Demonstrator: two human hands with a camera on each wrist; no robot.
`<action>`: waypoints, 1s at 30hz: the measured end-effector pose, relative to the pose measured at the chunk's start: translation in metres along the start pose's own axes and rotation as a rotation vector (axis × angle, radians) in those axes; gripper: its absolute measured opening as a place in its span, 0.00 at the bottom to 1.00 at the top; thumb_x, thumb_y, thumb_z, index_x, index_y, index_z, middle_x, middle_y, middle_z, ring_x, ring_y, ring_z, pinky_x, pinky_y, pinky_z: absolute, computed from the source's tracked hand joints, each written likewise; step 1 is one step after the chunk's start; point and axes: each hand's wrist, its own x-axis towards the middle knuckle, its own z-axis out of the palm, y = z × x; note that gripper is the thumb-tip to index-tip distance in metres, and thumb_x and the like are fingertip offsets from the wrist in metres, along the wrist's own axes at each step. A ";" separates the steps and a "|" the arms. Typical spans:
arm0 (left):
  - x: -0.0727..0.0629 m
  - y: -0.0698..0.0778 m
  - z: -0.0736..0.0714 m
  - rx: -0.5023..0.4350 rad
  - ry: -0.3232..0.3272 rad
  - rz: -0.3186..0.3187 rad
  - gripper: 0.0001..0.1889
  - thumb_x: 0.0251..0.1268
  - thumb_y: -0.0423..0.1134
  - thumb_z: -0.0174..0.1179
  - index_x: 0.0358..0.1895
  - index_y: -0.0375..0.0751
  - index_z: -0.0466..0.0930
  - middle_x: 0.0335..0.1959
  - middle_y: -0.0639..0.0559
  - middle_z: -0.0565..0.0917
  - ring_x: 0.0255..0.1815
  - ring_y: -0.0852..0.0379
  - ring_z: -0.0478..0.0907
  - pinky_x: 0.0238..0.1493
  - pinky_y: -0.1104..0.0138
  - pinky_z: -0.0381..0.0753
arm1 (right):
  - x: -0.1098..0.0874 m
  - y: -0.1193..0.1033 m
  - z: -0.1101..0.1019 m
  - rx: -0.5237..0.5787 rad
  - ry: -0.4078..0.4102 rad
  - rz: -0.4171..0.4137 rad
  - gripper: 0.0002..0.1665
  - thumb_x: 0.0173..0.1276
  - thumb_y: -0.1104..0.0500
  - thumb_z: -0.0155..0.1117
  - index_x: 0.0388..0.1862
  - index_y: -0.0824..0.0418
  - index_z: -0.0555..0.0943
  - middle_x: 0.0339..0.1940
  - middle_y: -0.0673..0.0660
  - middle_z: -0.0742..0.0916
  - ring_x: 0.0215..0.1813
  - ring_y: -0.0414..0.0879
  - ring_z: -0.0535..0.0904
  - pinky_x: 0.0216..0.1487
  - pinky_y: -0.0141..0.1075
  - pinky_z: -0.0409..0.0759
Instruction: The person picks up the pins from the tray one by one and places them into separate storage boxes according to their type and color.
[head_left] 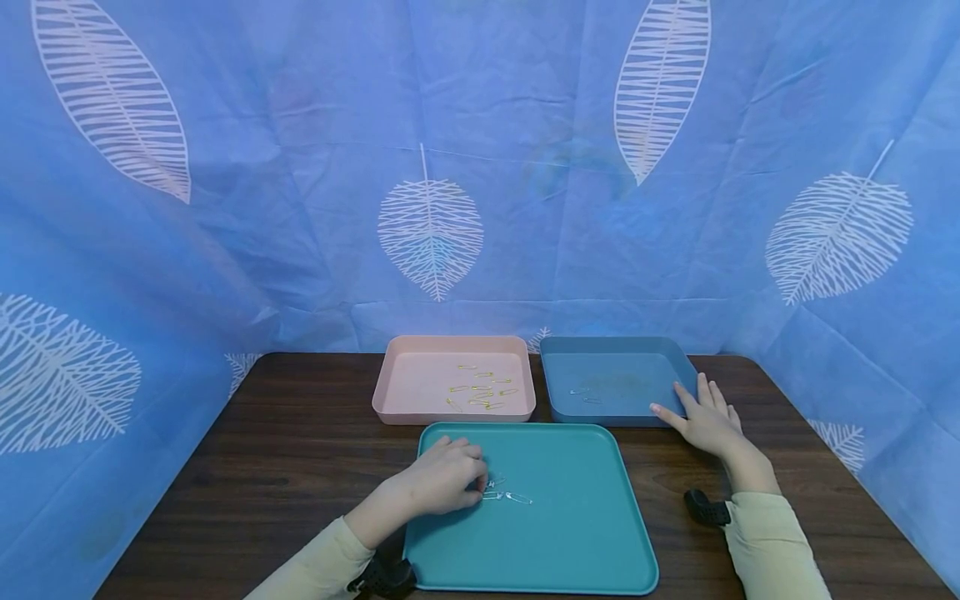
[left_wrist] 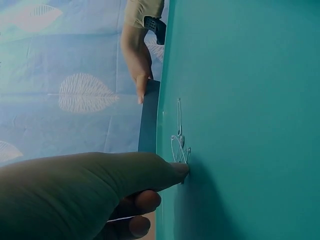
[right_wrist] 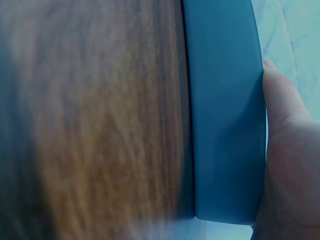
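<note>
Over the left part of a teal tray (head_left: 555, 542), my left hand (head_left: 448, 477) has its fingers curled down at a small cluster of silver safety pins (head_left: 517, 498). In the left wrist view, the thumb tip covers part of these safety pins (left_wrist: 179, 142) and appears to pinch one; the index fingertip is hidden. My right hand (head_left: 711, 421) rests with spread fingers on the right front corner of a blue tray (head_left: 600, 414). From the right wrist, the thumb (right_wrist: 282, 95) lies along that tray's rim. A couple of silver safety pins (head_left: 588, 398) lie inside the blue tray.
A pink tray (head_left: 408, 392) holding several gold safety pins (head_left: 482, 393) stands left of the blue one, behind the teal tray. All three sit on a dark wooden table (head_left: 300, 467). A blue leaf-patterned cloth (head_left: 510, 233) hangs behind and at both sides.
</note>
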 end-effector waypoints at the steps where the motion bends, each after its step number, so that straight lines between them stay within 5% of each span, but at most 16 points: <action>1: 0.000 0.000 0.000 -0.001 0.001 0.001 0.07 0.58 0.46 0.68 0.25 0.58 0.81 0.27 0.65 0.75 0.31 0.66 0.65 0.34 0.72 0.60 | 0.000 0.000 0.000 0.001 -0.001 0.000 0.58 0.69 0.28 0.49 0.77 0.72 0.50 0.76 0.79 0.37 0.75 0.77 0.30 0.66 0.76 0.33; 15: 0.002 0.000 -0.003 0.007 0.031 0.029 0.10 0.56 0.45 0.68 0.22 0.57 0.77 0.24 0.66 0.71 0.28 0.66 0.62 0.32 0.72 0.56 | 0.002 0.001 0.000 -0.006 -0.008 0.014 0.59 0.68 0.27 0.48 0.77 0.71 0.49 0.76 0.79 0.36 0.75 0.77 0.29 0.66 0.76 0.34; 30: 0.014 0.001 -0.019 0.071 0.140 0.045 0.08 0.55 0.46 0.68 0.22 0.57 0.79 0.24 0.64 0.71 0.29 0.65 0.64 0.34 0.71 0.58 | -0.001 -0.002 -0.002 0.012 -0.012 0.010 0.58 0.68 0.28 0.48 0.77 0.72 0.49 0.75 0.78 0.35 0.75 0.77 0.29 0.66 0.76 0.33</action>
